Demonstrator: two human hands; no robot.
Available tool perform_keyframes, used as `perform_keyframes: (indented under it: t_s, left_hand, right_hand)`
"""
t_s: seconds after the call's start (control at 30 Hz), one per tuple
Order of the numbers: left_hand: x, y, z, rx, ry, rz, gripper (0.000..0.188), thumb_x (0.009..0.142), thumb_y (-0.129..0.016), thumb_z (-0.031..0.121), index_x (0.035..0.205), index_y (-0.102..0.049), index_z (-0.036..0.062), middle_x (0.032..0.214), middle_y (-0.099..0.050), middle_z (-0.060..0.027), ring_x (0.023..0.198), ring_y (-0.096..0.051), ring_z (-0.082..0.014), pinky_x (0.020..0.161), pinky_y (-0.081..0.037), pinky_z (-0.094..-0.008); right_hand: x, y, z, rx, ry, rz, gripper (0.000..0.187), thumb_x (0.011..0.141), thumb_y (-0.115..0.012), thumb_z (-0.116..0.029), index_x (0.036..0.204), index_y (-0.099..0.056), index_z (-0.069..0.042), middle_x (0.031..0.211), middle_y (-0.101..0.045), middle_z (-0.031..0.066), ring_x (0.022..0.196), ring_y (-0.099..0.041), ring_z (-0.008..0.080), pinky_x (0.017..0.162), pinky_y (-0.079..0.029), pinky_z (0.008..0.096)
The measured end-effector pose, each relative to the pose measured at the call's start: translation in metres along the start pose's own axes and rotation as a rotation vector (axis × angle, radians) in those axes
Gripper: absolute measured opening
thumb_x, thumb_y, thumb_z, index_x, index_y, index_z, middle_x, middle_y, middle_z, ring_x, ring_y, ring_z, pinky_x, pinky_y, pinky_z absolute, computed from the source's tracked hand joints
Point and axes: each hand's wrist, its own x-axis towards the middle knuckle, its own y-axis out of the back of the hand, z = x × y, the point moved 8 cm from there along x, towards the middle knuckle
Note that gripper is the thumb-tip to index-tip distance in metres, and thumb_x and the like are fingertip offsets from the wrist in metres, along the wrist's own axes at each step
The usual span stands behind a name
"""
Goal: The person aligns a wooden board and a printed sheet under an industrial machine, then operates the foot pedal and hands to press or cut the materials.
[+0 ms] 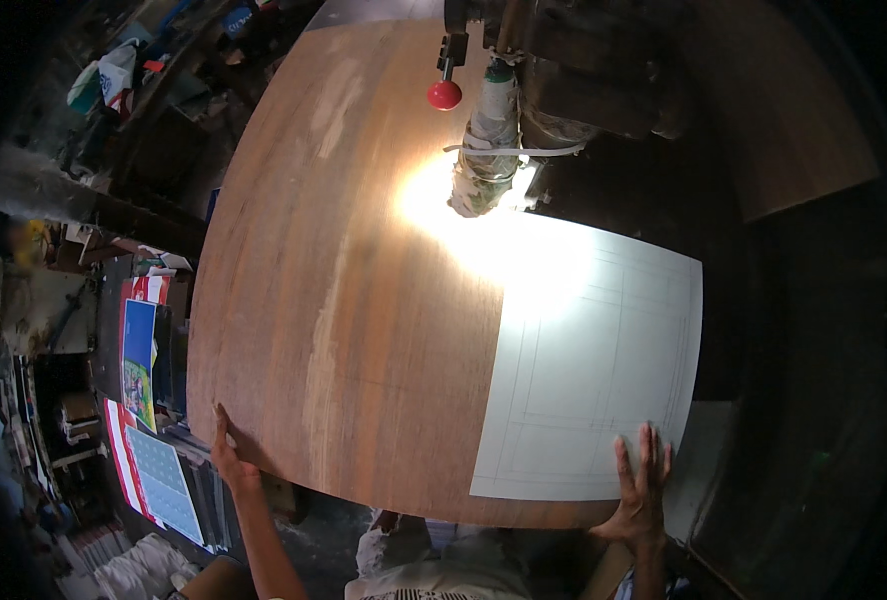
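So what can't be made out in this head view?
- Machine head: cut off by the top edge, dark; its working tip is lost in the lamp glare.
- White sheet: faint ruled lines, too pale to read as a pattern.
- Wooden board: its right part sinks into shadow.
- Left hand: only its back shows at the board's edge; fingers beneath are hidden.
- Right hand lies flat on the sheet.

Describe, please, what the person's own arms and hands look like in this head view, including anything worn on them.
Both forearms come in bare from the lower edge: no sleeves, gloves, watch or rings can be made out in the dim light. The left hand is slim, on a thin forearm. The right hand shows long, spread fingers. Light, striped clothing shows at the bottom edge between the arms.
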Motion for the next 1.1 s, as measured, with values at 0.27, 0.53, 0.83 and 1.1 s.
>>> perform_keyframes:
  t_s: [0.27,0.53,0.83,1.1]
  left_hand:
    - [-0.019,-0.005,0.005,0.151,-0.053,0.065,0.059,0.100,-0.069,0.035,0.145,-0.058,-0.0005,0.152,-0.048,-0.0140,0.140,-0.045,-0.0283,0.119,-0.036,-0.0413]
    - [-0.026,0.010,-0.013,0.025,0.025,0.012,0.053,0.101,-0.067,0.035,0.143,-0.062,0.0037,0.154,-0.049,-0.0121,0.144,-0.039,-0.0240,0.123,-0.028,-0.0428]
    - [-0.028,0.006,-0.009,0.031,-0.028,-0.012,0.053,0.101,-0.069,0.035,0.143,-0.062,0.0034,0.153,-0.050,-0.0098,0.145,-0.038,-0.0250,0.122,-0.030,-0.0424]
    - [-0.030,-0.001,-0.010,0.022,0.000,0.066,0.060,0.102,-0.066,0.037,0.148,-0.055,-0.0010,0.153,-0.049,-0.0115,0.144,-0.040,-0.0259,0.123,-0.028,-0.0429]
  right_hand:
    - [0.004,0.003,0.009,0.017,-0.006,-0.020,0.144,0.044,-0.094,-0.068,0.162,-0.031,-0.016,0.169,-0.015,0.0268,0.155,-0.019,0.0496,0.120,-0.013,0.0735]
    - [0.010,0.008,0.021,-0.001,0.008,-0.013,0.151,0.037,-0.096,-0.063,0.164,-0.027,-0.018,0.171,-0.012,0.0233,0.157,-0.015,0.0463,0.123,-0.011,0.0711]
    - [0.009,0.001,0.036,-0.023,0.055,-0.017,0.155,0.031,-0.094,-0.069,0.163,-0.030,-0.017,0.171,-0.013,0.0242,0.157,-0.016,0.0467,0.122,-0.012,0.0710]
    - [0.011,0.004,0.031,-0.035,0.063,-0.009,0.153,0.034,-0.088,-0.077,0.162,-0.033,-0.013,0.170,-0.015,0.0266,0.156,-0.017,0.0475,0.122,-0.011,0.0712]
